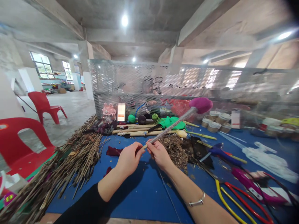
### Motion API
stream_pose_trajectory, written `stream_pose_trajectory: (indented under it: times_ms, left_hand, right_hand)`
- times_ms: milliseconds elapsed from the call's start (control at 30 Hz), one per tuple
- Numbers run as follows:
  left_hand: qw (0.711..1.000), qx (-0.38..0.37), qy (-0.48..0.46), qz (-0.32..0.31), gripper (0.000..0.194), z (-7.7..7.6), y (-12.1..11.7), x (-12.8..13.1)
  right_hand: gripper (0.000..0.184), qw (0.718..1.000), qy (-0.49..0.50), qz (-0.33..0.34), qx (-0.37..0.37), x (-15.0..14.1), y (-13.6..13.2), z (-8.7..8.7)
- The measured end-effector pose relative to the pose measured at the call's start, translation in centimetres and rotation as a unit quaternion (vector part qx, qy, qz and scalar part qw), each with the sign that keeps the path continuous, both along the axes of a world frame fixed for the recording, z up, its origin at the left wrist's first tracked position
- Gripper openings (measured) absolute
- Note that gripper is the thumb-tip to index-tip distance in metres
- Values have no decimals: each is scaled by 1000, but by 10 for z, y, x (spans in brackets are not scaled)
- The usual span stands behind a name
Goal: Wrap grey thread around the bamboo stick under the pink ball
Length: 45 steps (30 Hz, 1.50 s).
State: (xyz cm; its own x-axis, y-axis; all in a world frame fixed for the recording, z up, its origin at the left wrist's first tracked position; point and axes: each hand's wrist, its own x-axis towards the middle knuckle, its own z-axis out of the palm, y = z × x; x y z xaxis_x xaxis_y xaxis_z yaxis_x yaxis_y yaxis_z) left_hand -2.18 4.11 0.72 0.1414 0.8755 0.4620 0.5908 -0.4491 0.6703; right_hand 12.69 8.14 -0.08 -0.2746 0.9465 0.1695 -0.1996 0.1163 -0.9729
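Note:
Both of my hands are over the middle of the blue table, on a padded-head stick point(175, 126) that slants up and to the right. Its shaft is wrapped in shiny grey material and ends in a round purple head point(201, 105). My left hand point(129, 158) pinches the bare, wood-coloured lower end. Just above it, the thumb and fingers of my right hand point(161, 154) close on the lower part of the wrap. Dark red cloth scraps point(114, 151) lie beside my left hand. Behind my right hand is a heap of brown dry plant bits point(176, 147).
Long dry stalks point(84, 158) fill the left side. Farther back lie pale sticks point(140, 132) and green cloth point(173, 123) before a perforated metal screen point(140, 81). Red-and-yellow-handled shears point(243, 199), a magenta corded tool point(252, 186) and white plastic point(268, 158) are at right.

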Motion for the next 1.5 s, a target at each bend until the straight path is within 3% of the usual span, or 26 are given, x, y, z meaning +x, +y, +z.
stream_pose_trajectory:
  times_ms: [100, 200, 367, 533, 600, 700, 767, 867, 1000, 1133, 1233, 1333, 1500]
  left_hand:
    - [999, 28, -32, 32, 26, -6, 1, 5]
    - [995, -17, -96, 38, 34, -2, 2, 4]
    - [990, -60, -126, -4, 39, 8, 1, -2]
    - [979, -129, -148, -51, 27, 2, 1, 0]
    - [988, -100, -110, -40, 22, -2, 1, 3]
    - [999, 5, -37, 25, 16, -6, 1, 7]
    - [998, 24, -34, 56, 22, -6, 2, 7]
    - [994, -15, -87, 57, 41, 1, 1, 4]
    - [982, -90, -165, -10, 62, 9, 1, -1]
    - [950, -194, -233, -80, 60, 3, 2, 3]
    - [970, -140, -188, -56, 50, -4, 1, 8]
    - [987, -61, -147, 6, 56, -4, -1, 9]
    - [983, -86, -162, -18, 66, 7, 0, -1]
  right_hand:
    - [39, 1000, -13, -4, -1, -1, 2, -2]
    - [38, 1000, -8, -1, 8, 1, 1, 0]
    - [41, 999, 16, 38, 15, 7, -3, 10]
    - [39, 999, 0, 30, 13, 7, -1, 7]
    - [39, 1000, -17, 14, 17, 6, 2, 2]
    - [41, 998, -49, -17, 35, 4, 5, -4]
    - [40, 997, -59, -27, 44, 4, 6, -5]
    - [39, 997, -47, -4, 55, 7, 6, -1]
    - [38, 997, -15, 50, 56, 12, 2, 5]
    - [38, 996, -14, 75, 40, 13, 1, 5]
    - [39, 997, -22, 56, 44, 11, 3, 1]
    - [40, 998, -28, 31, 46, 9, 7, -3]
    - [39, 994, -64, 61, 63, 16, 8, 0]
